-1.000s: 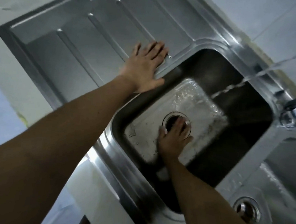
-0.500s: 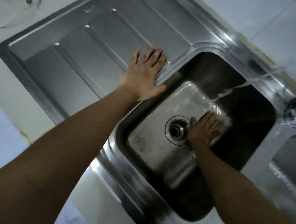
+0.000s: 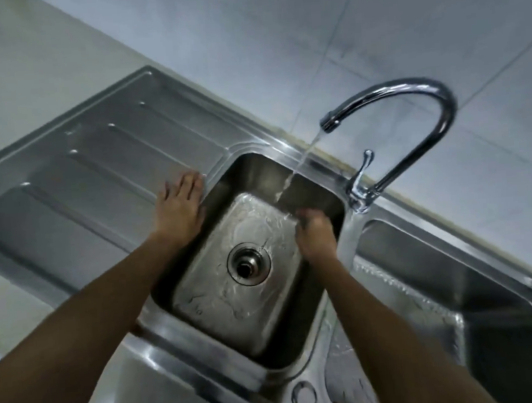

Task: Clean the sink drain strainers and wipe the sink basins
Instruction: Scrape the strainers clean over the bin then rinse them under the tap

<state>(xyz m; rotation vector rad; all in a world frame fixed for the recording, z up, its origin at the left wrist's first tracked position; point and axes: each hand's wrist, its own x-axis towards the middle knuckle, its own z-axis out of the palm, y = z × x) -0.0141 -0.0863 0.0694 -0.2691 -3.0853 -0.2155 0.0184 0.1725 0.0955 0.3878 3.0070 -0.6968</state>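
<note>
A small steel basin (image 3: 227, 298) holds a round drain (image 3: 249, 264) whose middle is a dark opening; I see no strainer in it. My left hand (image 3: 179, 211) lies flat and open on the drainboard at the basin's left rim. My right hand (image 3: 315, 234) is down inside the basin against its right wall, fingers curled under the falling water, and nothing shows in its grip. Water runs from the tap spout (image 3: 330, 124) into the basin's far right corner.
A chrome gooseneck tap with a lever (image 3: 362, 175) stands behind the divider. A second, larger basin (image 3: 473, 297) lies to the right. The ribbed drainboard (image 3: 83, 170) stretches left. A round steel cap (image 3: 303, 398) sits on the front rim. Tiled wall behind.
My right hand slid from the drain across the basin floor to the right wall under the water stream. My view tipped up and the tap came into sight. My left hand stayed put.
</note>
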